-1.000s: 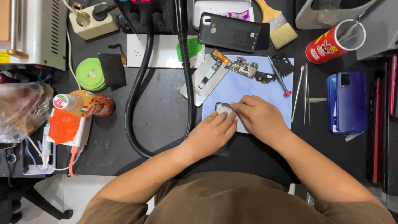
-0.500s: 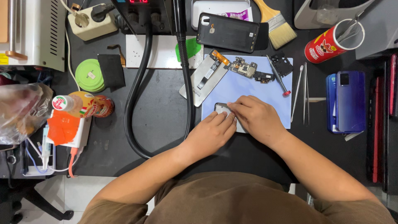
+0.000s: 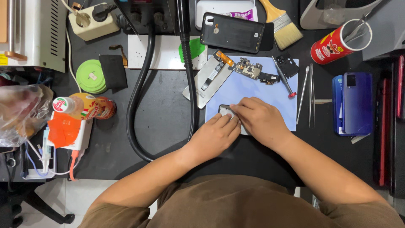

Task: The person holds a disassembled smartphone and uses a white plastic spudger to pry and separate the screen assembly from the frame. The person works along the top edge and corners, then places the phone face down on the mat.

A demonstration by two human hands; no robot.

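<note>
Both my hands work on a small dark phone part [image 3: 224, 110] at the near left edge of the pale blue mat [image 3: 270, 95].

I note my left hand [image 3: 215, 136] lying flat, fingers close together, fingertips resting on the part. My right hand [image 3: 261, 120] covers its right end, fingers curled down and pressed against it; whether they pinch it I cannot tell. On the mat beyond lie a circuit board [image 3: 253, 69], a red-tipped screwdriver [image 3: 283, 78] and a silver phone frame [image 3: 209, 82]. Tweezers [image 3: 310, 95] lie just right of the mat, a blue phone [image 3: 357, 102] further right.
</note>
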